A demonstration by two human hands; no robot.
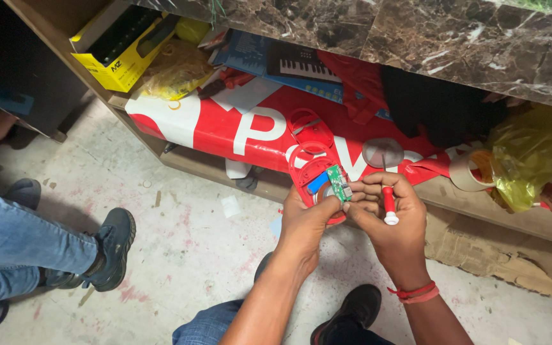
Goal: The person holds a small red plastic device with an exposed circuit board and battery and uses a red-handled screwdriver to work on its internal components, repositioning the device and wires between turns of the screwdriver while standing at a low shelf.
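repair work at mid-frame: left hand (306, 220) grips a red open casing (308, 171) with its green circuit board (338, 183), right hand (388, 217) holds a red-handled screwdriver (389, 206), which likely needs seating on a screw.

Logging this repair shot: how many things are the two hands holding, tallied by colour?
Red: 2, open plastic casing in left hand, small screwdriver in right hand
Green: 1, circuit board
Blue: 1, small part
Total: 4

The one camera sits on the person's head, looking steeply down and forward, close over the floor (180, 255) and the low shelf (257, 182).
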